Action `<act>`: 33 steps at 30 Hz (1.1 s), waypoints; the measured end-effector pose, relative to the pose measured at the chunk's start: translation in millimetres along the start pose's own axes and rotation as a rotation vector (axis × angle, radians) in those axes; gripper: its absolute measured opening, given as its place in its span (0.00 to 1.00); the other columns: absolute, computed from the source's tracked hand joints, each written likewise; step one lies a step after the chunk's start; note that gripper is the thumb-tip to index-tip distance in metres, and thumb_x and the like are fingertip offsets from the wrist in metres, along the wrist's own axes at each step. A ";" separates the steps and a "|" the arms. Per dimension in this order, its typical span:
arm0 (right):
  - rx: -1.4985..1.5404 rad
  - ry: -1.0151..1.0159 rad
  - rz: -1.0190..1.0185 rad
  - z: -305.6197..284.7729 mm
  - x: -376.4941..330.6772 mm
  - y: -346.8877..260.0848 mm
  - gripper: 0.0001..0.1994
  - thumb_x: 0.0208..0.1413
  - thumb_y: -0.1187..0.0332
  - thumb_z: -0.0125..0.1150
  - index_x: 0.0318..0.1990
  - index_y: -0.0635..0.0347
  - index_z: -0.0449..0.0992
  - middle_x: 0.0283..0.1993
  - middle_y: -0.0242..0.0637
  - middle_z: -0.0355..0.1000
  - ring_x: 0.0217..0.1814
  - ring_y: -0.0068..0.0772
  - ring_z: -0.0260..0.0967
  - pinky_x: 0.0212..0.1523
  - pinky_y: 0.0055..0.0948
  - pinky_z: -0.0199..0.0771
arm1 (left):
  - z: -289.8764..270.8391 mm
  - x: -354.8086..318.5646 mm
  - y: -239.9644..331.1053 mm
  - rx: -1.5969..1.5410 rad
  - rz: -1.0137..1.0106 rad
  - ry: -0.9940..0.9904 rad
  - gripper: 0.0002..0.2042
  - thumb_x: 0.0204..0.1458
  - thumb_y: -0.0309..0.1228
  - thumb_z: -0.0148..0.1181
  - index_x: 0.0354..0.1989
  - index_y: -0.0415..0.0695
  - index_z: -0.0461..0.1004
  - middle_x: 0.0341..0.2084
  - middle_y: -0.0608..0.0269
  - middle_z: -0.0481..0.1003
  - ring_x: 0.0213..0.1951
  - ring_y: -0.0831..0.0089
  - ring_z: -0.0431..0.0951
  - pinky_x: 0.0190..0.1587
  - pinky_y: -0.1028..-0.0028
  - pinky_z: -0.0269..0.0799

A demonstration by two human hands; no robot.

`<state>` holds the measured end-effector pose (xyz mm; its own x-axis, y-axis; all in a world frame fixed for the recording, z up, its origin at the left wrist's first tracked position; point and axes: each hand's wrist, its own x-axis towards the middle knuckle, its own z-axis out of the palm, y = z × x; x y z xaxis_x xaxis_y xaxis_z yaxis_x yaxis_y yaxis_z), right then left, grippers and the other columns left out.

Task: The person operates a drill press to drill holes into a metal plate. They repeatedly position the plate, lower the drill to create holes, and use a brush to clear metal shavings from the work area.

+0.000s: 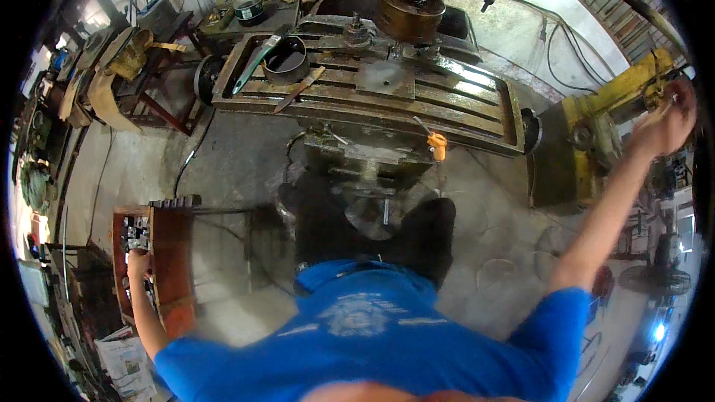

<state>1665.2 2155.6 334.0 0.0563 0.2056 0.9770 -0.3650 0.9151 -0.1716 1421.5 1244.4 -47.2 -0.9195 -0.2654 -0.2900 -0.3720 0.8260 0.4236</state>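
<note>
My left hand (138,263) reaches down into a reddish wooden box (173,260) at the left, beside small metal parts (135,231). Its fingers are too small and dark to make out. On the far right, my right hand (665,125) is raised with its fingers curled, next to the top of a yellow machine (587,108). Whatever it grips there is blurred. Ahead of me stands a milling machine with a slotted table (462,104). On it are a dark round pot (287,67), a green-handled brush (257,63) and a flat wooden-handled tool (299,91).
The machine's spindle head (410,15) hangs over a square plate (385,78) on the table. An orange-handled item (436,146) sits at the table's front edge. Behind stands a large clear bottle (247,0). Handwheels (208,80) project at the table's ends. A fan (654,280) stands right.
</note>
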 end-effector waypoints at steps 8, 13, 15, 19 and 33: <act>0.060 -0.659 1.414 -33.5 -413.5 26.3 0.25 0.36 0.78 0.51 0.49 0.71 0.68 0.49 0.41 0.68 0.52 0.36 0.65 0.51 0.30 0.64 | 10.6 -3.2 4.9 -0.088 0.001 0.065 0.07 0.37 0.27 0.60 0.20 0.35 0.72 0.12 0.55 0.71 0.11 0.66 0.71 0.12 0.69 0.64; 0.294 -0.560 1.648 12.7 -454.2 26.0 0.21 0.36 0.76 0.51 0.45 0.67 0.71 0.41 0.36 0.69 0.44 0.27 0.65 0.44 0.21 0.61 | -7.1 -56.0 50.2 -0.022 0.053 0.425 0.10 0.39 0.30 0.62 0.22 0.33 0.73 0.15 0.58 0.73 0.18 0.70 0.73 0.21 0.70 0.67; 0.142 -0.701 1.538 14.2 -468.8 40.9 0.18 0.36 0.74 0.53 0.40 0.66 0.72 0.34 0.33 0.70 0.37 0.25 0.65 0.38 0.21 0.62 | -9.9 -54.9 53.9 -0.238 0.070 0.385 0.10 0.43 0.31 0.60 0.25 0.34 0.73 0.14 0.62 0.72 0.16 0.74 0.70 0.19 0.73 0.64; -0.033 -0.856 1.254 26.3 -452.2 24.4 0.16 0.33 0.69 0.56 0.34 0.66 0.71 0.22 0.31 0.67 0.25 0.27 0.61 0.27 0.28 0.61 | -14.8 -41.4 12.7 -1.162 0.024 0.290 0.07 0.51 0.33 0.55 0.30 0.41 0.70 0.12 0.72 0.62 0.12 0.83 0.57 0.16 0.80 0.55; -0.479 -1.530 0.545 69.6 -264.6 -65.1 0.20 0.31 0.68 0.56 0.38 0.64 0.69 0.31 0.54 0.70 0.33 0.58 0.68 0.36 0.47 0.69 | 120.7 -63.2 259.3 -1.600 0.153 -0.365 0.13 0.46 0.35 0.58 0.39 0.44 0.71 0.30 0.65 0.74 0.31 0.72 0.73 0.30 0.75 0.65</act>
<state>1609.4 2017.5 95.5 -0.9615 0.2726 -0.0348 0.2727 0.9305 -0.2444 1398.4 1535.5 -22.6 -0.9672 0.0806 -0.2411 -0.2449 -0.5493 0.7989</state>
